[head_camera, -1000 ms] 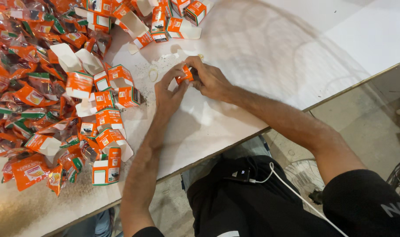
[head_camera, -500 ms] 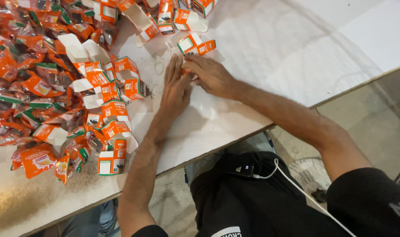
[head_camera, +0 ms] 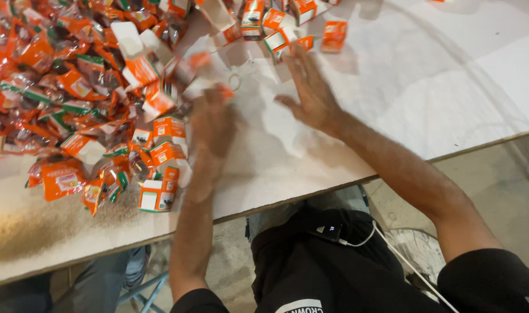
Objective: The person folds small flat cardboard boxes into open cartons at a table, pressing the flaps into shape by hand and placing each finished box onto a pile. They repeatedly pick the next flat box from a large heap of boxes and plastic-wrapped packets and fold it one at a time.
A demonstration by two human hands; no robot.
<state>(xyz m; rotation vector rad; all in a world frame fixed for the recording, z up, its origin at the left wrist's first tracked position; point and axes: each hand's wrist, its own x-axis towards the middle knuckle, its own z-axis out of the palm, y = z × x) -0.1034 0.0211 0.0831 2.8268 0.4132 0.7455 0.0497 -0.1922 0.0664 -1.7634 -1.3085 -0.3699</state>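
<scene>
Small orange boxes point(head_camera: 279, 39) crowd my spread right hand point(head_camera: 312, 95); my left hand point(head_camera: 211, 124) is blurred, grip unclear; bare white table point(head_camera: 438, 87) rightward.

Bare forearms, black short-sleeved shirt point(head_camera: 345, 272) — white cable point(head_camera: 386, 243) across it

Two hands point(head_camera: 311, 93), one table point(head_camera: 426, 87), too many orange cartons point(head_camera: 168, 127) to count.

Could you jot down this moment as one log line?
left hand: blurred, at box pile, grip unclear | right hand: open, flat by small boxes | surface: white table
</scene>
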